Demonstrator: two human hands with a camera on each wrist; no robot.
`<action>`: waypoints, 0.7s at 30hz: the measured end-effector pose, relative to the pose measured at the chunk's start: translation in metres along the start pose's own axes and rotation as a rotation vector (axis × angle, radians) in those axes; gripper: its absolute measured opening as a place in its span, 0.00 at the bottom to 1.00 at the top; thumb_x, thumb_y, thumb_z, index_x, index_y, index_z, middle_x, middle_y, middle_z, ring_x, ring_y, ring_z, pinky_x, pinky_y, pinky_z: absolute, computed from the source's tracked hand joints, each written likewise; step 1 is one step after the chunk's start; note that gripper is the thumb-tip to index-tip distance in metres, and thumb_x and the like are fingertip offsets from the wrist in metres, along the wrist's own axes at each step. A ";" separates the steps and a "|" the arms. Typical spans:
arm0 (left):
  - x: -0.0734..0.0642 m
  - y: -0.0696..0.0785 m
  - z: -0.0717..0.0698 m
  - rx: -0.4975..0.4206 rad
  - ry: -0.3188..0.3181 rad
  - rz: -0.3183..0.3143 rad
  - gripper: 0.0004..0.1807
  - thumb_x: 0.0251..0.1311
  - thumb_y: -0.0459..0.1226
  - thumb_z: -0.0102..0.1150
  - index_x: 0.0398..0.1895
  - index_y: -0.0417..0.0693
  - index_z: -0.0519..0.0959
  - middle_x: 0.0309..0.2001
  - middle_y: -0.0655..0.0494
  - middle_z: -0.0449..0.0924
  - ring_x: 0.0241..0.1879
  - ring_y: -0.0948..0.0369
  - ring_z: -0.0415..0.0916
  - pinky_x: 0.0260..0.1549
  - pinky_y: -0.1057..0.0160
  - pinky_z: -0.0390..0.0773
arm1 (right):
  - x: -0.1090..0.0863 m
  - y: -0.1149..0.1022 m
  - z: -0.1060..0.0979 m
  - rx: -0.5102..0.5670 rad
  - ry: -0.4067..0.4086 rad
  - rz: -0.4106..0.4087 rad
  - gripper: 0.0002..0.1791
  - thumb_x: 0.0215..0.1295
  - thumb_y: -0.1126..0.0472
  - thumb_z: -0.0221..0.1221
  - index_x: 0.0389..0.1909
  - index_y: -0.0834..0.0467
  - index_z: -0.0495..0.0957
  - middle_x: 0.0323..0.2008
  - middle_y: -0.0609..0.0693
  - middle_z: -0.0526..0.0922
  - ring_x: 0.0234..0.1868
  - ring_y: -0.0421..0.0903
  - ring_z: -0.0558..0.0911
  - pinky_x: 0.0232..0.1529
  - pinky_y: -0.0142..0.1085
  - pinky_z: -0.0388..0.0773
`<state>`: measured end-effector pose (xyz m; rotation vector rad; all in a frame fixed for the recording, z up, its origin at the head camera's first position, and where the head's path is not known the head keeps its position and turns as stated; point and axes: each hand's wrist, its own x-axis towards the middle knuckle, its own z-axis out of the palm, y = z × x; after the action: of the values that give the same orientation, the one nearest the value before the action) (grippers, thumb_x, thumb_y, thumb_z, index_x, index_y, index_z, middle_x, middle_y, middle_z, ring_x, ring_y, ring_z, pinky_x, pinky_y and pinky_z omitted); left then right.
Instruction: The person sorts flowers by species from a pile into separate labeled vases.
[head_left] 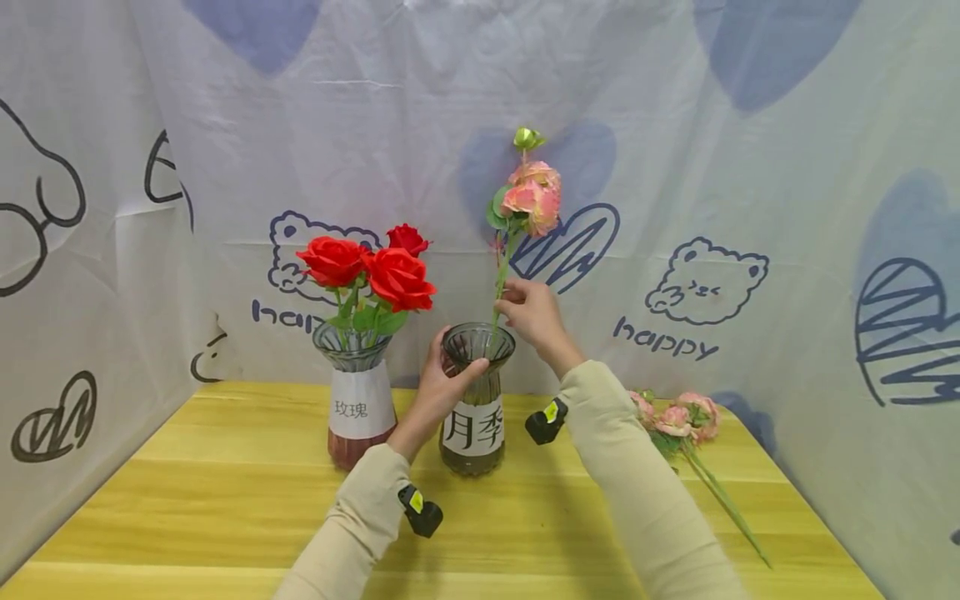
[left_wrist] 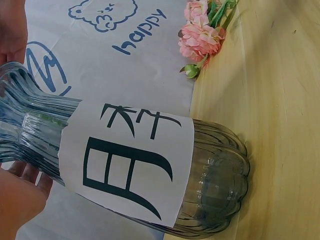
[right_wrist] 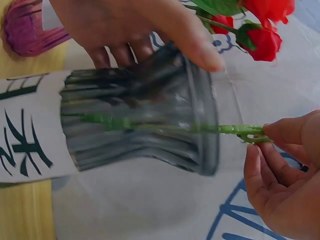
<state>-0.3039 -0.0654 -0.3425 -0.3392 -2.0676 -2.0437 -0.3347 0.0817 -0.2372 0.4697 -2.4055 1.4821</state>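
Observation:
A dark clear glass vase (head_left: 472,467) with a white label stands on the table. My left hand (head_left: 442,383) grips its neck, thumb at the front of the rim and fingers around the left side. Above the rim, my right hand (head_left: 536,317) pinches the green stem of a pink artificial flower (head_left: 534,200) topped by a green bud. The lower stem (right_wrist: 105,120) shows through the glass, inside the vase neck. Pink petals and the bud rise well above my right hand in the head view.
To the left stands a second vase (head_left: 362,400), white-labelled with a reddish base, holding red roses (head_left: 401,279). More pink flowers (head_left: 686,417) lie at the table's right side, a stem pointing toward the front. A printed cloth (head_left: 675,167) hangs behind the wooden table (head_left: 187,500).

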 end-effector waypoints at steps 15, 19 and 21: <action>-0.002 0.000 -0.001 0.000 0.000 0.007 0.47 0.60 0.39 0.61 0.76 0.47 0.44 0.65 0.36 0.63 0.63 0.45 0.64 0.59 0.47 0.66 | -0.005 0.002 0.024 -0.047 -0.062 -0.048 0.18 0.64 0.73 0.56 0.55 0.72 0.76 0.44 0.66 0.83 0.39 0.55 0.82 0.36 0.36 0.81; -0.001 0.001 -0.001 0.012 0.004 0.000 0.47 0.61 0.40 0.62 0.76 0.46 0.44 0.65 0.36 0.63 0.63 0.45 0.64 0.59 0.47 0.67 | -0.007 0.006 0.024 -0.054 -0.067 -0.042 0.17 0.65 0.73 0.54 0.54 0.72 0.76 0.46 0.65 0.82 0.42 0.56 0.83 0.38 0.37 0.81; 0.000 0.001 -0.001 0.018 0.004 -0.006 0.47 0.61 0.41 0.62 0.76 0.46 0.44 0.66 0.36 0.63 0.64 0.45 0.64 0.60 0.46 0.66 | -0.009 0.007 0.022 -0.069 -0.057 -0.045 0.17 0.65 0.73 0.55 0.54 0.72 0.76 0.46 0.64 0.82 0.45 0.56 0.82 0.41 0.38 0.81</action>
<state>-0.3030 -0.0663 -0.3414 -0.3261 -2.0858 -2.0262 -0.3313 0.0659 -0.2564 0.5533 -2.4636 1.3797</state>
